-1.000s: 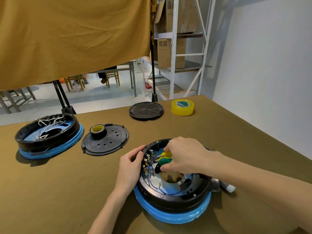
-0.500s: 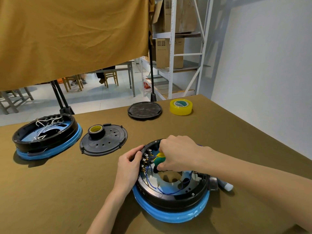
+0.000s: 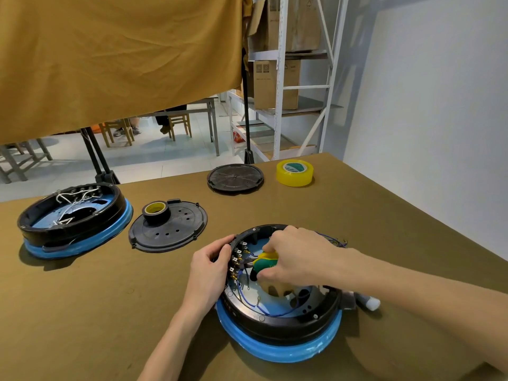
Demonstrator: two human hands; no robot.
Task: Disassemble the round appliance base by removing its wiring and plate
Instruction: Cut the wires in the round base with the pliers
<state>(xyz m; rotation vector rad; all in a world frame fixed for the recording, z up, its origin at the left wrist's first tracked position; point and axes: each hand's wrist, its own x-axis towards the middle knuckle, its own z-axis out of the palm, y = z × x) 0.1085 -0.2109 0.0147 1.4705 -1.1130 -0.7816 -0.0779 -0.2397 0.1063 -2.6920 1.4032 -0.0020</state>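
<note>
A round black appliance base [image 3: 280,323] with a blue rim lies open-side up at the front of the table. Blue wires [image 3: 247,295] loop inside it, and a row of metal terminals [image 3: 237,260] lines its left inner wall. My left hand [image 3: 211,268] grips the base's left edge. My right hand [image 3: 297,257] holds a tool with green and yellow handles [image 3: 263,264], its tip at the terminals. More blue wire ends [image 3: 334,240] stick out behind my right wrist.
A second black and blue base [image 3: 74,218] with white wires sits at the left. A perforated black plate [image 3: 169,228] carries a black tape roll [image 3: 155,211]. Farther back lie a black round cover [image 3: 235,177] and a yellow tape roll [image 3: 294,172]. A white cylinder [image 3: 369,302] lies beside the base.
My right hand with the tool has shifted slightly left toward the terminals. My left hand stays on the base's edge.
</note>
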